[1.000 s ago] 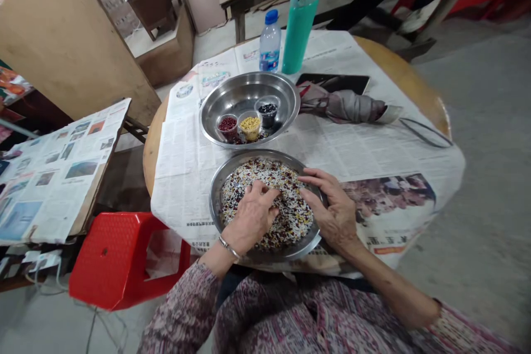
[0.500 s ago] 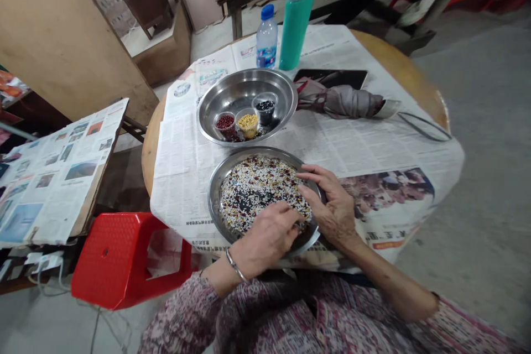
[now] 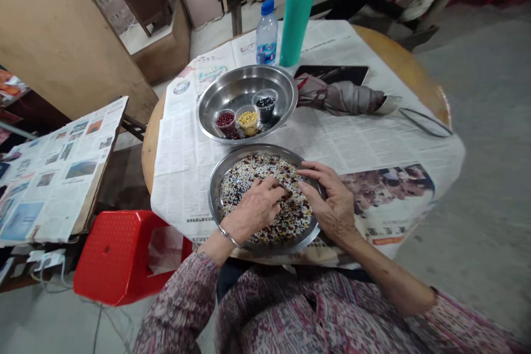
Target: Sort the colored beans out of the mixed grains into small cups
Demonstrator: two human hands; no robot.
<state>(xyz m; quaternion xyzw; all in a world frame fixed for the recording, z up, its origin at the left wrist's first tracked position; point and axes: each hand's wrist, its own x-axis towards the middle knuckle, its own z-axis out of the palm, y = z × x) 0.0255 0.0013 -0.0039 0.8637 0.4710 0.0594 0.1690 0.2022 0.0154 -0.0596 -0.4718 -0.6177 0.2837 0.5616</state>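
Observation:
A steel basin (image 3: 215, 209) near the table's front edge holds a mix of white grains (image 3: 257, 165) with dark red, yellow and black beans. My left hand (image 3: 257, 209), with a bracelet at the wrist, is over the middle of this mix. Its fingers are curled down, and whatever is under the fingertips is hidden. At the basin's right side lies my right hand (image 3: 332, 202), fingers stretched and thumb apart, reaching over the rim. A second steel basin (image 3: 206, 113) behind holds clear cups of red beans (image 3: 225, 120), yellow beans (image 3: 248, 119) and black beans (image 3: 265, 103).
Newspaper (image 3: 178, 160) covers the round table. At its back stand a water bottle (image 3: 266, 38) and a teal flask (image 3: 297, 16). A phone (image 3: 352, 74) and a folded umbrella (image 3: 344, 97) lie to the right. A red stool (image 3: 112, 254) stands at the left.
My left hand has moved from the right front of the near basin up and left to its middle, over the grains. The right hand stays at the rim.

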